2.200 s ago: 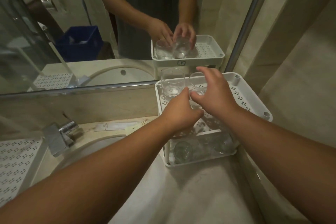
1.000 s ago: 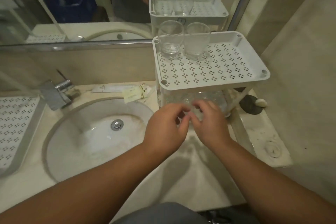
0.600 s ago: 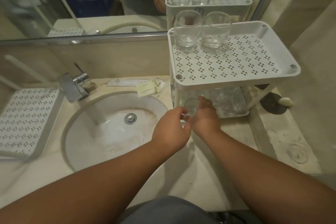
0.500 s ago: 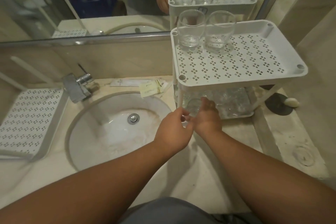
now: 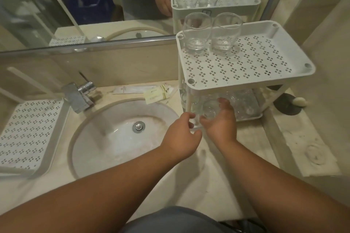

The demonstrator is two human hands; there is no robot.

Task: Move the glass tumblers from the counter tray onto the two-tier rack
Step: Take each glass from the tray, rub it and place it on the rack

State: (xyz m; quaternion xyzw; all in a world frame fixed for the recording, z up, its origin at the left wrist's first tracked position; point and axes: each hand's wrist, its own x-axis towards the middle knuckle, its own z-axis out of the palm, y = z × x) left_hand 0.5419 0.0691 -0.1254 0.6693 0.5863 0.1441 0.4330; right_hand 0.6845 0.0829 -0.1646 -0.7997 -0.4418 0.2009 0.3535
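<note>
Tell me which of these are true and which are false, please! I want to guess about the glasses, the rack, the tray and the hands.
1. Two glasses stand upright on the rack's top tier. True.
2. The tray left of the sink holds three glasses. False: no glasses show on it.
3. The right hand is at a glass on the bottom tier. True.
4. The left hand is lifting a glass off the top tier. False: it is low, at the rack's front corner, holding no glass.
5. Water runs from the tap. False: no stream shows.
</note>
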